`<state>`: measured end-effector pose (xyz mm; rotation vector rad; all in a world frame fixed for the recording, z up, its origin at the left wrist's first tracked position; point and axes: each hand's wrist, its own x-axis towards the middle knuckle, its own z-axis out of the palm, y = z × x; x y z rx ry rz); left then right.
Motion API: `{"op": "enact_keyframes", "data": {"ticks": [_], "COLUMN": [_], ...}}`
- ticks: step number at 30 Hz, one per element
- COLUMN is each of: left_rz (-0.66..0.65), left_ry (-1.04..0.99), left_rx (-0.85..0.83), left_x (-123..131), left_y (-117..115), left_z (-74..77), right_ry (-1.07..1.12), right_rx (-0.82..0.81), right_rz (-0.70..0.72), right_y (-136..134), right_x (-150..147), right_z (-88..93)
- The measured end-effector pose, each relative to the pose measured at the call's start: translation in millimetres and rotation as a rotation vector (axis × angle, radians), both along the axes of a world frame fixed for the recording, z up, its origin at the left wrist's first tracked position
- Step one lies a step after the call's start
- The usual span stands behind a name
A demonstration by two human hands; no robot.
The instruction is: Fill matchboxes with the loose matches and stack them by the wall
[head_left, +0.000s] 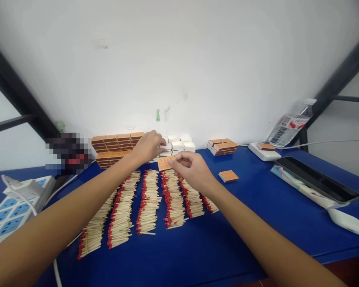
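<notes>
My left hand [149,146] is at the left edge of a stack of white matchbox trays [178,146]. Its thumb and fingertips are apart beside the trays; whether they touch one is unclear. Between the thumb and fingers of my right hand [193,170] is a flat orange matchbox sleeve [164,163] with printed characters. Below both hands, several rows of loose red-tipped matches [149,201] lie on the blue table [197,255]. Behind my left forearm stands a block of orange-brown matchboxes [116,140], partly hidden.
Right of the trays sit a group of matchboxes [223,146] and a single matchbox [228,175]. Further right are a white adapter [263,152] with a matchbox on it, a water bottle [293,123] and a black phone [317,179]. A power strip [13,211] with cables lies left.
</notes>
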<state>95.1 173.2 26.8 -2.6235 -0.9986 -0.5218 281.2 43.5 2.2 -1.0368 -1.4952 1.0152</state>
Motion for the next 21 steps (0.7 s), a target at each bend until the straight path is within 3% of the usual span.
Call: {"op": "enact_keyframes", "data": {"ticks": [9, 13, 17, 21], "left_rz": [0.043, 0.035, -0.021, -0.179], "left_ry": [0.014, -0.018, -0.129, -0.174], "left_rx": [0.055, 0.073, 0.069, -0.068], "left_x": [4, -1, -11, -18], "left_y": [-2, -10, -36, -78], "left_z": [-2.7, 3.7, 17.6, 26.6], "right_ry": [0.012, 0.018, 0.064, 0.073], "right_rx": [-0.011, -0.023, -0.036, -0.08], "right_rz": [0.01, -0.014, -0.076, -0.08], "right_y": [2, 3, 4, 2], "right_x": [0, 1, 3, 3], "right_z": [-2.4, -3.9, -5.1, -3.5]}}
